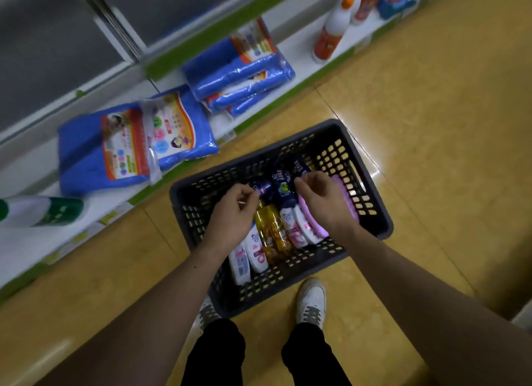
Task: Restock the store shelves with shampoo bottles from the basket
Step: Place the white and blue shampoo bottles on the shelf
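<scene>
A dark grey plastic basket (pixel 339 155) sits on the floor in front of my feet. Several shampoo bottles lie in it: white ones (pixel 254 253), a golden one (pixel 272 230), white-and-pink ones (pixel 293 224), a lilac one (pixel 315 225) and dark ones at the far end. My left hand (pixel 233 212) reaches into the basket, its curled fingertips pinching a dark blue bottle (pixel 262 186). My right hand (pixel 322 198) hovers over the lilac bottle, fingers curled round the top of another dark bottle (pixel 300 165). A dark bottle with a green label (pixel 282 187) lies between them.
A low white shelf with a green edge (pixel 290 97) runs along the left and top. It holds blue cloth packs (pixel 129 146) (pixel 239 71), white-and-orange bottles (pixel 331 37) and a green-and-white bottle (pixel 43 210). My white shoes (pixel 312 299) stand behind the basket on yellow tiles.
</scene>
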